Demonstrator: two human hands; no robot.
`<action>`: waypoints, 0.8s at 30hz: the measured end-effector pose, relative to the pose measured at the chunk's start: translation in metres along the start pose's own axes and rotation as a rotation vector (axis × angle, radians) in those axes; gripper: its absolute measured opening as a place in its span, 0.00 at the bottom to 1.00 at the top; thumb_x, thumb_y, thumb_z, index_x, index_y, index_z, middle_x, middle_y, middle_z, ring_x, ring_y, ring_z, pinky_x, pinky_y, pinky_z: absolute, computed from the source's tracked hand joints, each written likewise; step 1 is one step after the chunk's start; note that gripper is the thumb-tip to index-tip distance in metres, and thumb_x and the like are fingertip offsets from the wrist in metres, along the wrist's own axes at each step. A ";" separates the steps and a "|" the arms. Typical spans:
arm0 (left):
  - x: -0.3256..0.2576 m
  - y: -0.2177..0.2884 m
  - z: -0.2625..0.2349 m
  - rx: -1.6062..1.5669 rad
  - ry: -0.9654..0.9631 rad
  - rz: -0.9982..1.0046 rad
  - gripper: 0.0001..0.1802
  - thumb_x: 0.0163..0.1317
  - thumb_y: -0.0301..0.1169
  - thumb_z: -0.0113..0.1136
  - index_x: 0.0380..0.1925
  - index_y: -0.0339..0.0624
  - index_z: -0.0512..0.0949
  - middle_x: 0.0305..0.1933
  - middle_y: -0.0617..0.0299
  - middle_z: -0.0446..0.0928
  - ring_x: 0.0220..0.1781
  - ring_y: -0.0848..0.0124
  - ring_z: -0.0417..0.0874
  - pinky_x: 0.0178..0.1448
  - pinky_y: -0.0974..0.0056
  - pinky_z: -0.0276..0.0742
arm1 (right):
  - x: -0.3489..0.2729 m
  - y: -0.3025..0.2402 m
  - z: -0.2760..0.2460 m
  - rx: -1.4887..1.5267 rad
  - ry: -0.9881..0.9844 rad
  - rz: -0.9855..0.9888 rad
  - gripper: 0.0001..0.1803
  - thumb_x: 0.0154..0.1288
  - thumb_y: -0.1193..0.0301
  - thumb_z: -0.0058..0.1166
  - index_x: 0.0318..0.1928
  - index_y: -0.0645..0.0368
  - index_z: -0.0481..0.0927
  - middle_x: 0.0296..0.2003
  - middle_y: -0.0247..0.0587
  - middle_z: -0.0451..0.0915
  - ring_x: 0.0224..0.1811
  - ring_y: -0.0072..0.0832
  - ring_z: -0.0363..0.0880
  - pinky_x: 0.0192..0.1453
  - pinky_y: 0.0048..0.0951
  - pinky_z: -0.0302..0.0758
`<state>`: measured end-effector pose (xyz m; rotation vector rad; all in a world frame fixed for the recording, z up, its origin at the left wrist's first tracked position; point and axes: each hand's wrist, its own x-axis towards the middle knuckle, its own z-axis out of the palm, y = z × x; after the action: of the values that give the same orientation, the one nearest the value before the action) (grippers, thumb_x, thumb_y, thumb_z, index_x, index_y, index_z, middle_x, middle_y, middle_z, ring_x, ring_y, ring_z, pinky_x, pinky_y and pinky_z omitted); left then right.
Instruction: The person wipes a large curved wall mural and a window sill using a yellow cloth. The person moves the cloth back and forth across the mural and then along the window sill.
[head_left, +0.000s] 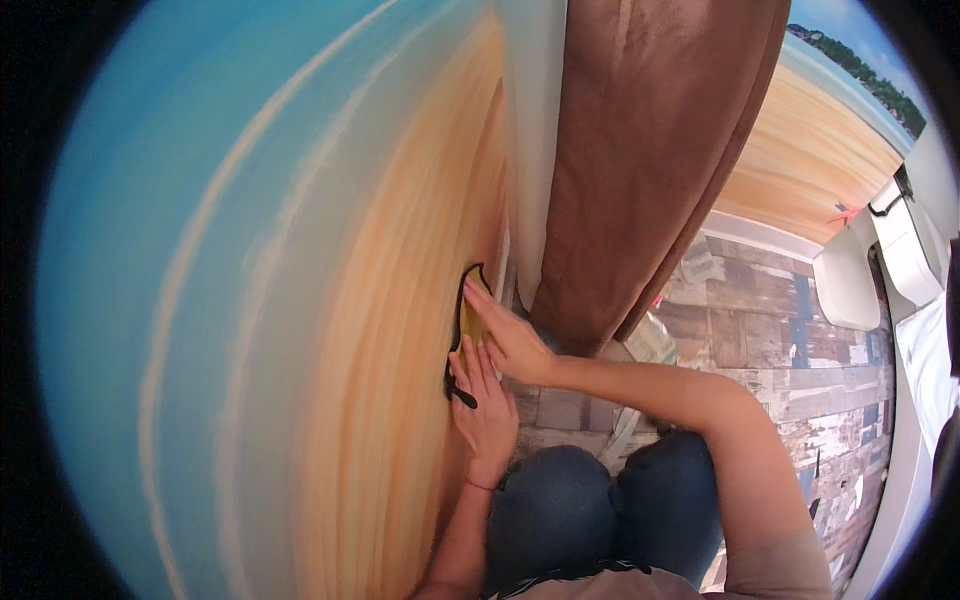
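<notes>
A flat yellow piece with a thick black outline (470, 322), like a wall sticker, lies against the painted wall (340, 330). Its upper end comes to a point, and a black strip curls out at its lower end. My right hand (515, 346) lies over the upper part with its fingers stretched out and pressed on it. Just below, my left hand (487, 415) rests with straight fingers on the lower part, beside the black strip. Neither hand grips anything. My hands cover much of the yellow piece, so its full shape is hidden.
Right of the wall's edge hangs a brown curtain (645, 150) next to a pale upright panel (535, 130). Wood-patterned flooring (745, 335) has a plastic packet (652, 340) on it. A white chair (848, 275) stands at the right. My knees are bent close to the wall.
</notes>
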<state>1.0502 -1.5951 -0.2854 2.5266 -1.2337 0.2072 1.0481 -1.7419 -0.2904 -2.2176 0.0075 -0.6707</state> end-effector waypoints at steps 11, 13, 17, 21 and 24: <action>-0.047 -0.043 0.102 0.191 -0.207 -0.014 0.45 0.56 0.34 0.62 0.70 0.30 0.52 0.76 0.47 0.50 0.77 0.46 0.49 0.71 0.50 0.58 | -0.082 0.070 0.055 0.125 -0.445 0.143 0.45 0.54 0.86 0.42 0.73 0.63 0.43 0.74 0.54 0.43 0.75 0.47 0.48 0.74 0.36 0.57; -0.049 -0.044 0.095 0.215 -0.184 -0.005 0.45 0.56 0.35 0.63 0.70 0.30 0.53 0.76 0.46 0.50 0.77 0.46 0.50 0.71 0.50 0.58 | -0.084 0.072 0.071 0.153 -0.389 0.107 0.44 0.55 0.85 0.42 0.73 0.63 0.42 0.74 0.54 0.43 0.76 0.47 0.47 0.75 0.36 0.54; -0.033 -0.040 0.087 0.153 -0.121 0.013 0.44 0.56 0.35 0.62 0.70 0.31 0.54 0.75 0.46 0.51 0.76 0.44 0.51 0.71 0.50 0.58 | -0.064 0.058 0.074 0.342 -0.067 0.171 0.43 0.58 0.84 0.41 0.74 0.62 0.43 0.75 0.53 0.42 0.77 0.45 0.43 0.77 0.34 0.47; -0.007 -0.025 0.093 0.321 -0.056 0.031 0.41 0.59 0.36 0.59 0.69 0.31 0.56 0.75 0.47 0.53 0.76 0.43 0.52 0.68 0.50 0.62 | -0.032 0.081 0.063 0.307 0.071 0.202 0.42 0.59 0.84 0.40 0.74 0.61 0.43 0.75 0.52 0.41 0.78 0.44 0.41 0.78 0.33 0.44; -0.006 -0.029 0.113 0.335 -0.114 0.004 0.39 0.59 0.35 0.57 0.68 0.31 0.58 0.74 0.47 0.54 0.76 0.45 0.53 0.62 0.52 0.67 | -0.038 0.102 0.069 0.253 0.042 0.179 0.44 0.58 0.85 0.40 0.74 0.60 0.42 0.76 0.51 0.37 0.78 0.44 0.39 0.78 0.33 0.43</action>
<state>1.0677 -1.6131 -0.3994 2.8557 -1.3435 0.2968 1.0691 -1.7546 -0.4173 -1.9333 0.1332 -0.5847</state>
